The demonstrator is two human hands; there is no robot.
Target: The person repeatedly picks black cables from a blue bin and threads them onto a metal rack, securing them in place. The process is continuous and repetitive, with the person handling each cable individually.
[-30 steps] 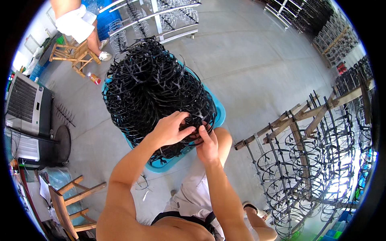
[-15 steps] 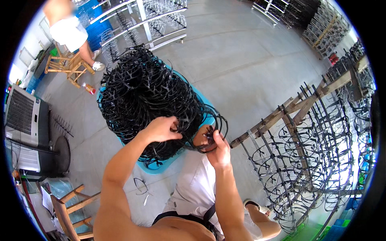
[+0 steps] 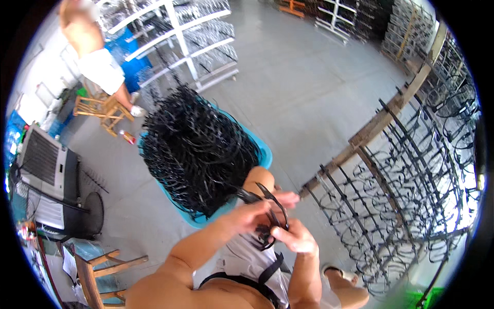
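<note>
A bundle of glossy black curved hoops (image 3: 280,212) is between my hands, above my lap. My right hand (image 3: 297,238) is closed on its near side, thumb pressed over the pieces. My left hand (image 3: 252,213) lies against the bundle from the left, its fingers stretched out past the hoops and slightly blurred. Just beyond, a large heap of similar black pieces (image 3: 195,149) overfills a light-blue tub (image 3: 262,152) on the floor. How many hoops I hold cannot be made out.
At right, a wooden-beamed rack (image 3: 378,126) carries many black hoops. A wooden chair (image 3: 87,273) and a grey-white air cooler (image 3: 46,175) stand left. Another person (image 3: 100,69) is beside a bamboo chair (image 3: 105,110), near white metal racks (image 3: 182,41) and a bottle (image 3: 127,137).
My left hand has left the heap and moved right to the hoops, its fingers now extended. My right hand has drawn the hoops nearer my body. The view has shifted.
</note>
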